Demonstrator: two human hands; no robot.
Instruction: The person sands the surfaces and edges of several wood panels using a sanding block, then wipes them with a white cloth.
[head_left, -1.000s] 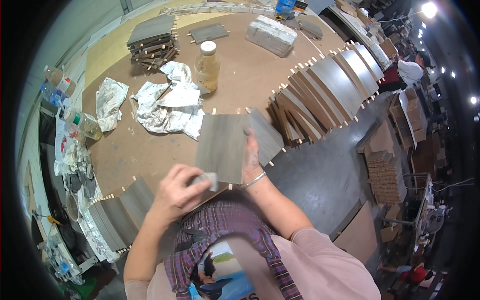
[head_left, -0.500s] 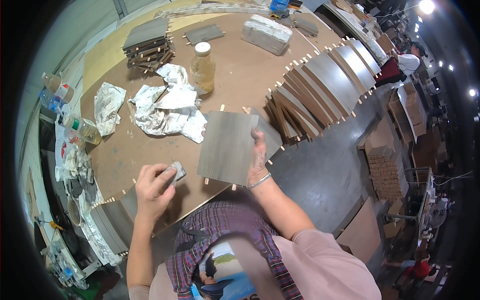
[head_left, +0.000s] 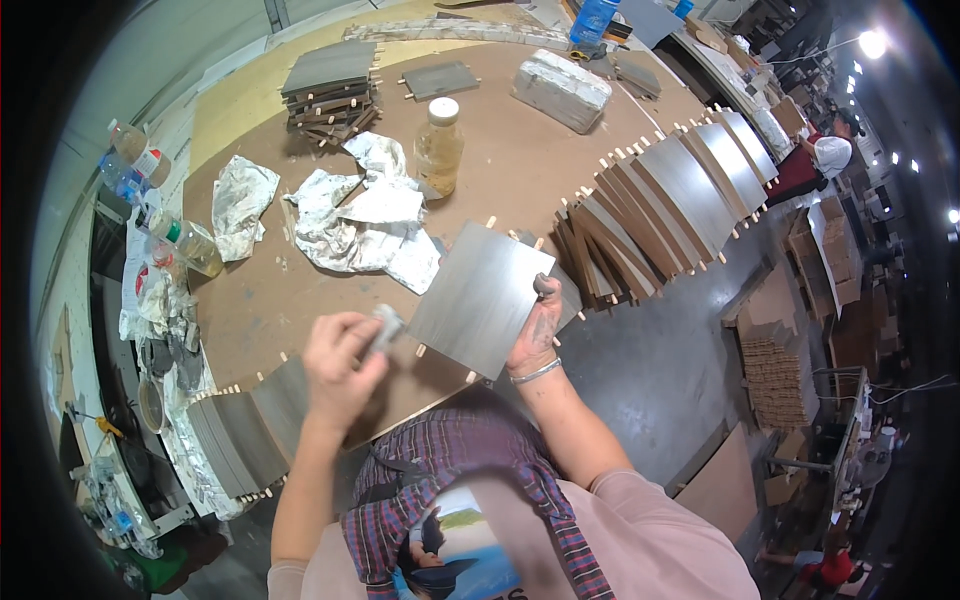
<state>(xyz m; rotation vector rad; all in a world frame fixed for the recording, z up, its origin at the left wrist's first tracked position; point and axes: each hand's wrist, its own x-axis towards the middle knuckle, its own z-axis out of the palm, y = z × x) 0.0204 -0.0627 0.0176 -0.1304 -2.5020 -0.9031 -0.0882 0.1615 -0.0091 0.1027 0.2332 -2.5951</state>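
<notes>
I take the brown worktable [head_left: 330, 300] as reference. At its near edge, the grey doweled panel [head_left: 482, 297] is tilted up, my right hand [head_left: 535, 325] clamped on its right edge. Left of it, my left hand [head_left: 340, 360] pinches a small grey pad [head_left: 385, 325]. I judge steady support and even strokes best.

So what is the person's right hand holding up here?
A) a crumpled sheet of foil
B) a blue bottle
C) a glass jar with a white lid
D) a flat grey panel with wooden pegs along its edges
D: the right hand grips the edge of a flat grey panel with small wooden pegs sticking out of its sides, tilted above the table, while the left hand holds a small grey pad beside it.
</notes>
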